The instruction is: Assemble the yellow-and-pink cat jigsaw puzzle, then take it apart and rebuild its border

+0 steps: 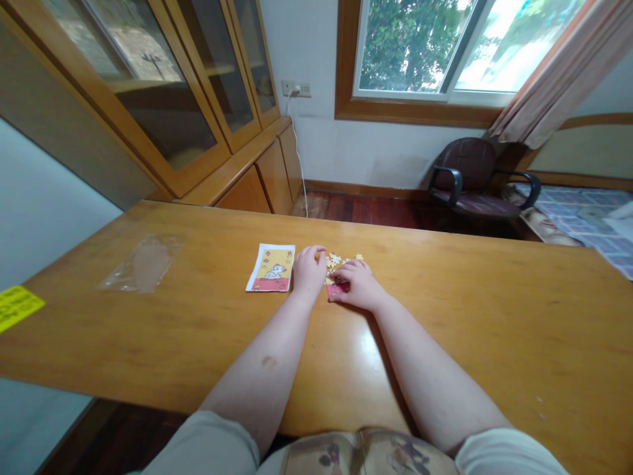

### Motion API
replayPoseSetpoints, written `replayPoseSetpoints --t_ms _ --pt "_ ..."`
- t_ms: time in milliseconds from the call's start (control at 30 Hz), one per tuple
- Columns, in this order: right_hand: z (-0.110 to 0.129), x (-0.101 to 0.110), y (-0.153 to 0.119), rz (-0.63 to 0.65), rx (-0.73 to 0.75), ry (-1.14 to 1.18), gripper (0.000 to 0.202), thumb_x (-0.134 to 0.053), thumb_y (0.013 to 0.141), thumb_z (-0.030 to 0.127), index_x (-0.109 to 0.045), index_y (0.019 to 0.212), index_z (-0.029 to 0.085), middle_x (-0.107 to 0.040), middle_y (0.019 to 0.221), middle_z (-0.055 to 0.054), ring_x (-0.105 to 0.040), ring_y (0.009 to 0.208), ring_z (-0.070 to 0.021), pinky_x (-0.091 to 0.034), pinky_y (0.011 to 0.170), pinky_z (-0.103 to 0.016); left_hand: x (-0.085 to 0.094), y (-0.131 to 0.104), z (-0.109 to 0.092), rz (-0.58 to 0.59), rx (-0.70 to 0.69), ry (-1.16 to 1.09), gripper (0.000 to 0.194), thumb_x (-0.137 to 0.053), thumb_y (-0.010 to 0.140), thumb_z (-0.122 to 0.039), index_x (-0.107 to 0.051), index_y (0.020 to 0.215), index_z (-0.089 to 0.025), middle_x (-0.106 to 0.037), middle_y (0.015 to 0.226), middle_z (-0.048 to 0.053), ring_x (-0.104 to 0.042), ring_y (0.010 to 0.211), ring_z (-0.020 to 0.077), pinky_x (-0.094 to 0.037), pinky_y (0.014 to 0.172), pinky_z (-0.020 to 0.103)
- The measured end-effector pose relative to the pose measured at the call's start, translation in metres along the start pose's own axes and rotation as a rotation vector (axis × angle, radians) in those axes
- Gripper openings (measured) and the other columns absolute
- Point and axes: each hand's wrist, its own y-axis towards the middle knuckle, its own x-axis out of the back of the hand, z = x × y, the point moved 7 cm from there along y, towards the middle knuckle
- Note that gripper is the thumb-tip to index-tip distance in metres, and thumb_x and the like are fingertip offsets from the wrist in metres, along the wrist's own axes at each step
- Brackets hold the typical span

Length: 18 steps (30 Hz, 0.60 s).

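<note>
On the wooden table, loose jigsaw pieces (334, 259) in pale yellow lie between and just beyond my hands. A joined red section of the jigsaw puzzle (337, 290) sits under my right hand (360, 285), whose thumb and bent fingers grip around it; the palm covers part of it. My left hand (309, 272) rests at the left side of the pieces, fingers loosely bent and apart, with nothing visible in them. Just left of that hand is a picture card (271, 269), showing a white animal on yellow and red.
A clear plastic bag (148, 262) lies on the left of the wooden table (465, 316). A yellow label (18, 308) shows at the left edge. Beyond the table stand a glass-door cabinet (222, 148) and an armchair (467, 175) below the window.
</note>
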Motion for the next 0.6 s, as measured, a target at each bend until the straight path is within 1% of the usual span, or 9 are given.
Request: replayPoseSetpoints --t_ms 100,167,233,300,400,467,533,600 --pt "0.002 -0.002 0.0 0.022 0.032 0.005 0.048 -0.083 0.058 0.049 -0.069 0.097 0.024 -0.068 0.098 -0.004 -0.052 0.102 -0.0244 -0.028 0.099 -0.043 0.003 0.001 0.003 -0.04 0.011 -0.04 0.02 -0.046 0.086 -0.019 -0.065 0.092 -0.02 -0.068 0.099 0.005 -0.06 0.099 0.0203 -0.045 0.093 0.035" --pt "0.001 -0.002 0.0 0.024 0.014 0.014 0.051 -0.084 0.056 0.048 -0.069 0.098 0.023 -0.068 0.096 -0.004 -0.053 0.1 -0.0241 -0.03 0.097 -0.042 0.004 0.001 0.002 -0.043 0.012 -0.054 0.02 -0.046 0.087 -0.02 -0.065 0.093 -0.02 -0.068 0.099 0.005 -0.06 0.099 0.02 -0.045 0.094 0.034" --pt "0.0 -0.001 0.001 0.019 -0.008 0.026 0.053 -0.085 0.054 0.044 -0.068 0.1 0.023 -0.067 0.093 -0.004 -0.054 0.095 -0.0231 -0.033 0.094 -0.041 0.005 0.0 0.0 -0.03 0.012 -0.065 0.019 -0.046 0.087 -0.02 -0.064 0.093 -0.02 -0.068 0.1 0.005 -0.06 0.1 0.02 -0.044 0.095 0.035" --pt "-0.001 -0.001 0.002 0.009 -0.03 0.057 0.045 -0.084 0.058 0.034 -0.068 0.099 0.023 -0.066 0.088 -0.002 -0.055 0.088 -0.0203 -0.036 0.092 -0.039 0.004 0.0 -0.002 -0.005 0.014 -0.081 0.019 -0.046 0.087 -0.02 -0.064 0.093 -0.02 -0.068 0.101 0.006 -0.059 0.101 0.0198 -0.044 0.095 0.034" --pt "-0.004 -0.003 0.003 0.015 -0.063 0.154 0.024 -0.074 0.068 0.018 -0.068 0.09 0.021 -0.064 0.078 0.001 -0.055 0.077 -0.0155 -0.04 0.082 -0.032 0.0 -0.001 -0.005 0.052 0.008 -0.115 0.019 -0.047 0.087 -0.02 -0.065 0.095 -0.019 -0.067 0.103 0.006 -0.06 0.102 0.0189 -0.046 0.094 0.033" --pt "-0.009 -0.005 0.003 0.005 -0.1 0.243 0.017 -0.068 0.071 0.014 -0.069 0.086 0.021 -0.062 0.075 0.001 -0.055 0.072 -0.0138 -0.042 0.074 -0.028 -0.005 -0.002 -0.007 0.094 -0.008 -0.137 0.02 -0.047 0.087 -0.02 -0.065 0.096 -0.018 -0.066 0.103 0.007 -0.06 0.1 0.0184 -0.047 0.091 0.032" --pt "-0.016 -0.003 0.003 -0.05 -0.155 0.328 0.014 -0.066 0.072 0.015 -0.069 0.085 0.021 -0.063 0.076 0.001 -0.056 0.072 -0.0135 -0.044 0.07 -0.027 -0.009 -0.003 -0.008 0.137 -0.025 -0.156 0.02 -0.047 0.088 -0.021 -0.066 0.096 -0.018 -0.067 0.102 0.007 -0.061 0.097 0.0179 -0.048 0.089 0.031" --pt "-0.025 0.003 0.002 -0.167 -0.23 0.403 0.013 -0.068 0.071 0.02 -0.069 0.084 0.02 -0.064 0.078 0.0 -0.058 0.073 -0.0142 -0.045 0.072 -0.028 -0.013 -0.003 -0.009 0.174 -0.04 -0.175 0.021 -0.047 0.089 -0.021 -0.066 0.096 -0.018 -0.067 0.102 0.007 -0.061 0.096 0.0175 -0.048 0.089 0.031"
